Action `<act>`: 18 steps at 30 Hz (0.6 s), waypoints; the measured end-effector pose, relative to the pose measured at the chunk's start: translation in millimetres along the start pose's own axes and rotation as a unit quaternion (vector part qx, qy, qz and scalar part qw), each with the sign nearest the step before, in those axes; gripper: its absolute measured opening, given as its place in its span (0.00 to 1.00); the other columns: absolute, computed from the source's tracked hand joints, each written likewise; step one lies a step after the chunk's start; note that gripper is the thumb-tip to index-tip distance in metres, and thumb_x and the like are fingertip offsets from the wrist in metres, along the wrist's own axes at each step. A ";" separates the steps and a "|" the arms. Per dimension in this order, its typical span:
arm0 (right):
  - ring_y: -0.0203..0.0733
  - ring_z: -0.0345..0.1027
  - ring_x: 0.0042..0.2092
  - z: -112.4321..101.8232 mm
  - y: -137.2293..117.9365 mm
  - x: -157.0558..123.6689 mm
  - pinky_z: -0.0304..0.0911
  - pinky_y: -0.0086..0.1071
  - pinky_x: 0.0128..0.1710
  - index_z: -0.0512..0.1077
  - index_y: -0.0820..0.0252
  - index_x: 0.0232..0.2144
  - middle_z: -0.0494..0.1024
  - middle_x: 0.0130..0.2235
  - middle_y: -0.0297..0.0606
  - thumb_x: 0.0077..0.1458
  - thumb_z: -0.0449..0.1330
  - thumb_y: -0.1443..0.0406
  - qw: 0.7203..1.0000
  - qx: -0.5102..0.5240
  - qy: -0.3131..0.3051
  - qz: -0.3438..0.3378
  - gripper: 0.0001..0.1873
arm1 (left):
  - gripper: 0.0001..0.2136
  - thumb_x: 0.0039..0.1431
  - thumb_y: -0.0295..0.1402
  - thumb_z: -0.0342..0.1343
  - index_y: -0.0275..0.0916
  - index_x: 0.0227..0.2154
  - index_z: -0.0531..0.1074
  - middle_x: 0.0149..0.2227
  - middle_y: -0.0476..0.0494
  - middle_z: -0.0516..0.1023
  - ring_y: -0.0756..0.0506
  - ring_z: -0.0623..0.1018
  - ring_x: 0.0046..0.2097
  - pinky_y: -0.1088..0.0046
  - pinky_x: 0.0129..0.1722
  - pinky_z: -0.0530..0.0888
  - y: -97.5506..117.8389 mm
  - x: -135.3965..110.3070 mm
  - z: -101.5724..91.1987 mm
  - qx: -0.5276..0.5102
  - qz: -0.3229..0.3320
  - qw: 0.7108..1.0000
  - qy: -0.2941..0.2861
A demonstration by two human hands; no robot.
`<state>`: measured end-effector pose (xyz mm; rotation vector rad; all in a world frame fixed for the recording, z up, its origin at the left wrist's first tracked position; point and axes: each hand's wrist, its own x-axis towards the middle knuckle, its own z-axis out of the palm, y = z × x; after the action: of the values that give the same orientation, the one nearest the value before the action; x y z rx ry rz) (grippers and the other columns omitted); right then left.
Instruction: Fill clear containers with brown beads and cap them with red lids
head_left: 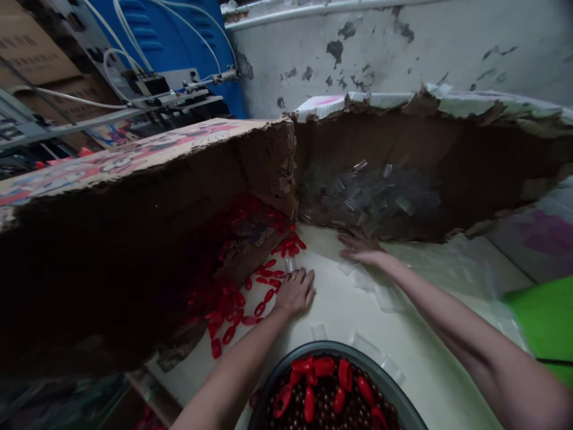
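My left hand (pixel 293 292) lies palm down on a white sheet-covered surface (pixel 340 310), beside a spill of small red plastic pieces (pixel 262 286). A small transparent tube (pixel 290 264) stands just beyond its fingertips. My right hand (pixel 360 248) rests with its fingers apart at the foot of a torn cardboard box wall, close to a heap of transparent plastic pieces (pixel 369 200) and near several loose ones (pixel 360 278). Neither hand shows anything held. At the bottom, a dark round bowl (pixel 331 352) holds red pieces and brown beads.
Torn cardboard walls (pixel 152 161) rise on both sides of the red and transparent heaps. Behind them stand a stained white wall, a blue machine with white tubing, and brown cartons. A green sheet lies at the right edge.
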<state>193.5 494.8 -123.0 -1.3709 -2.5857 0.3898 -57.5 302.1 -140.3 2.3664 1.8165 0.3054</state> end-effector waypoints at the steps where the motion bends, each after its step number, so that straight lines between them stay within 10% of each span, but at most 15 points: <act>1: 0.65 0.39 0.67 7.0 -2.3 -10.1 0.48 0.61 0.59 0.68 0.44 0.56 0.60 0.64 0.37 0.50 0.58 0.45 1.000 -0.004 -0.002 0.003 0.32 | 0.24 0.62 0.40 0.44 0.40 0.60 0.57 0.55 0.35 0.65 0.36 0.66 0.53 0.56 0.53 0.64 -0.2 0.3 0.1 -0.001 0.000 1.000 0.002; 18: 0.56 0.40 0.68 1.7 -44.3 -298.4 0.43 0.56 0.63 0.62 0.46 0.60 0.64 0.62 0.36 0.59 0.51 0.53 0.997 0.003 -0.045 0.059 0.27 | 0.23 0.63 0.39 0.45 0.36 0.58 0.60 0.52 0.32 0.66 0.37 0.68 0.50 0.58 0.51 0.65 1.1 1.0 -0.7 -0.028 0.019 0.999 0.025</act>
<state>324.0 222.8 -123.4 -1.5416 -2.5794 0.4890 -56.4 302.8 -139.3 2.3772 1.7621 0.4173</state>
